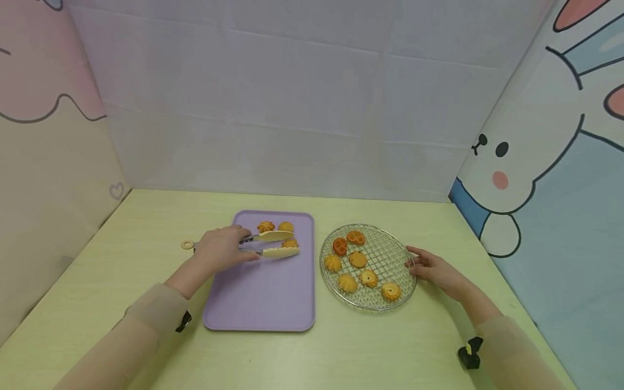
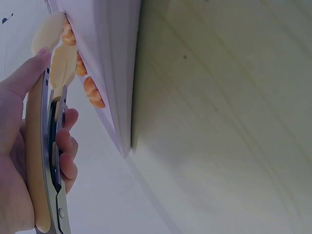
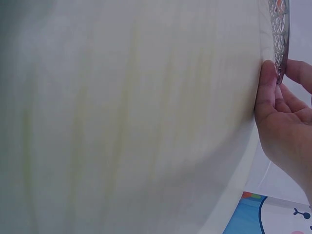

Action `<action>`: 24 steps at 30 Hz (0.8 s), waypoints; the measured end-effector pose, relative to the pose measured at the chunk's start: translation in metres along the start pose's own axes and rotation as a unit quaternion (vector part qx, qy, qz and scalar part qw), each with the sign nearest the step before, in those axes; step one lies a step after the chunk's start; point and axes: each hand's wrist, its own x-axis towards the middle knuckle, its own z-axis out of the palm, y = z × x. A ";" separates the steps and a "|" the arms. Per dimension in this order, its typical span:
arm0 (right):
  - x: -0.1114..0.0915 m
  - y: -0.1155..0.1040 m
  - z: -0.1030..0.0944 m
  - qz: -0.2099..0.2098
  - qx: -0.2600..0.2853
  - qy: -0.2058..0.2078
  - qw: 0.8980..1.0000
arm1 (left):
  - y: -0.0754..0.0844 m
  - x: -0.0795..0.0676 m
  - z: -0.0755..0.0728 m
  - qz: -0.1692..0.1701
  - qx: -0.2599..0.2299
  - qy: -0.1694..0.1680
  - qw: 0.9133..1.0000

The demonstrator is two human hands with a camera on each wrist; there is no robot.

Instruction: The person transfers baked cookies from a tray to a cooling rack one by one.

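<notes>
My left hand (image 1: 219, 250) grips a pair of tongs (image 1: 277, 236) with cream tips, held over the upper part of a purple tray (image 1: 263, 303). Between the tong tips lies a cookie (image 1: 290, 244); whether they touch it I cannot tell. Two more cookies sit behind it on the tray, one of them a flower-shaped cookie (image 1: 265, 226). The left wrist view shows fingers and thumb curled round the tongs (image 2: 41, 161). My right hand (image 1: 435, 271) pinches the right rim of a round wire rack (image 1: 390, 254), its thumb and fingers on either side of the rim (image 3: 286, 39).
Several cookies lie on the rack, among them a pretzel-shaped cookie (image 1: 356, 237) and a ring-like cookie (image 1: 391, 291). Tray and rack stand side by side on a pale wooden table (image 1: 370, 352). A white wall (image 1: 292, 108) rises behind, with cartoon-printed panels at both sides.
</notes>
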 end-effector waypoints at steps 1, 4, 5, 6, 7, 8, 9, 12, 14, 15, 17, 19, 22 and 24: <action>0.000 0.000 0.000 0.000 0.000 0.000 1.000 | 0.000 0.000 0.000 0.000 -0.001 0.001 1.000; 0.001 0.001 -0.001 -0.001 -0.003 -0.001 1.000 | 0.000 0.000 0.000 0.000 -0.001 0.001 1.000; 0.001 0.002 -0.001 0.000 -0.004 -0.001 1.000 | 0.000 0.000 0.000 -0.001 0.000 0.000 1.000; 0.001 0.002 -0.001 0.003 -0.004 0.001 1.000 | 0.000 0.000 -0.001 -0.001 -0.002 -0.001 1.000; 0.001 0.002 -0.001 0.006 -0.004 0.001 1.000 | 0.000 0.000 -0.001 -0.002 -0.002 -0.003 1.000; 0.002 0.002 -0.001 0.006 -0.005 0.001 1.000 | 0.000 0.000 -0.001 -0.004 -0.003 -0.004 1.000; 0.002 0.002 -0.001 0.004 -0.007 -0.001 1.000 | 0.000 0.000 -0.002 -0.006 -0.004 -0.007 1.000; 0.002 0.001 -0.001 0.001 -0.005 -0.001 1.000 | 0.001 0.000 -0.003 -0.009 -0.008 -0.011 1.000; 0.002 0.000 -0.001 -0.004 -0.004 -0.004 1.000 | 0.001 0.000 -0.005 -0.010 -0.010 -0.011 1.000; 0.001 0.000 -0.001 -0.004 -0.004 -0.004 1.000 | 0.001 -0.001 -0.005 -0.010 -0.009 -0.010 1.000; 0.001 -0.001 -0.001 -0.004 -0.002 -0.005 1.000 | 0.002 -0.001 -0.007 -0.009 -0.008 -0.008 1.000; 0.001 -0.001 0.000 -0.004 -0.002 -0.006 1.000 | 0.002 -0.002 -0.009 -0.007 -0.007 -0.003 1.000; 0.001 -0.001 0.000 -0.001 -0.001 -0.005 1.000 | 0.003 -0.002 -0.012 -0.004 -0.004 0.000 1.000; 0.001 -0.001 0.000 0.000 0.001 -0.005 1.000 | 0.004 -0.003 -0.014 -0.002 -0.003 0.003 1.000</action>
